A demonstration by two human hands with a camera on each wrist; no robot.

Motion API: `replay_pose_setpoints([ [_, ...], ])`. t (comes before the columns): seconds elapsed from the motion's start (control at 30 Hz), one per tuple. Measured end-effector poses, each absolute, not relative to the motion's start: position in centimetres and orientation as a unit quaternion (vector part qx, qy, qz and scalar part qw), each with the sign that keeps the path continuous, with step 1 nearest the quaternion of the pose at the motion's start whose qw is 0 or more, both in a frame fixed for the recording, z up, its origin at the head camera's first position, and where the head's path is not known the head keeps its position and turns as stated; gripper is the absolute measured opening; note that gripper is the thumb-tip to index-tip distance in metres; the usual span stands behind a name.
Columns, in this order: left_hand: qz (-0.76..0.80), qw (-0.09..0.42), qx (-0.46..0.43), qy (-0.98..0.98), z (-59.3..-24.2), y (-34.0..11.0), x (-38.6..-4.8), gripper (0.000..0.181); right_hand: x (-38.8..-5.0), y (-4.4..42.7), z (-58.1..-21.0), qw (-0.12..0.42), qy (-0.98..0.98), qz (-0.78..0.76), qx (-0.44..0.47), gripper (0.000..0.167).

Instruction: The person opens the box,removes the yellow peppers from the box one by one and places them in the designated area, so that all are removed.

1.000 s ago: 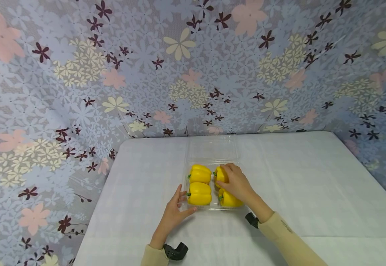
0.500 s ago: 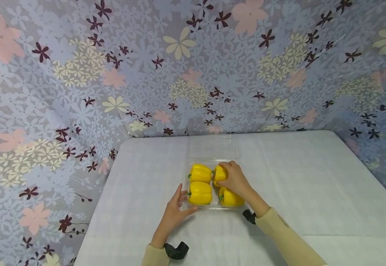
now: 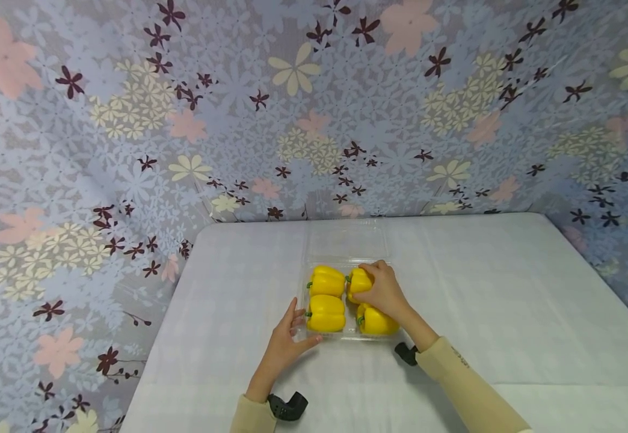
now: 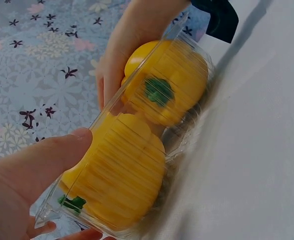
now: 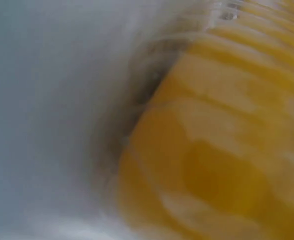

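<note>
Several yellow bell peppers sit in an open clear plastic clamshell container. My right hand grips the far right bell pepper from above and covers part of it. Just in front of that one lies the near right pepper, below my wrist. At the near left corner my left hand is spread, thumb along the front wall and fingers at the left side. In the left wrist view, the thumb touches the container's rim beside the near left pepper. The right wrist view is blurred, with a yellow pepper filling much of it.
The container's clear lid lies folded back toward the floral backdrop. A white cloth covers the table. Dark wrist camera mounts stick out beside both forearms.
My right hand has shifted slightly left with the far right pepper, which now sits closer to the far left one. My left hand has stayed at the corner.
</note>
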State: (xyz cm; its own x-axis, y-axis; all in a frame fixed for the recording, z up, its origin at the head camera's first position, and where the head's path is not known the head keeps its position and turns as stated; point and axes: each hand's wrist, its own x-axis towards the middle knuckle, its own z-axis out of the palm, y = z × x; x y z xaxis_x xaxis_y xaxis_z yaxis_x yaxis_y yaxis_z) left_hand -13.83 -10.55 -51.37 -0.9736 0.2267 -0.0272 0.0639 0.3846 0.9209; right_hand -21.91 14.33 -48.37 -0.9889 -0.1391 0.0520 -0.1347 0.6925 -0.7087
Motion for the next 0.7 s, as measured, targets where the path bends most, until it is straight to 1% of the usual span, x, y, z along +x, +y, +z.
replay_pose_setpoints([
  [0.13,0.547,0.072,0.090,0.829,-51.3,-10.4,-13.9,0.098,-21.7,14.5,-48.2,-0.016,0.919,-0.386,-0.079,0.069],
  [0.43,0.553,0.073,0.092,0.825,-51.1,-10.6,-13.9,0.099,-21.5,14.9,-47.3,-0.079,0.909,-0.396,-0.106,0.067],
  [0.7,0.552,0.070,0.092,0.826,-51.3,-10.6,-13.8,0.098,-21.4,16.3,-45.4,-0.101,0.901,-0.412,-0.097,0.066],
])
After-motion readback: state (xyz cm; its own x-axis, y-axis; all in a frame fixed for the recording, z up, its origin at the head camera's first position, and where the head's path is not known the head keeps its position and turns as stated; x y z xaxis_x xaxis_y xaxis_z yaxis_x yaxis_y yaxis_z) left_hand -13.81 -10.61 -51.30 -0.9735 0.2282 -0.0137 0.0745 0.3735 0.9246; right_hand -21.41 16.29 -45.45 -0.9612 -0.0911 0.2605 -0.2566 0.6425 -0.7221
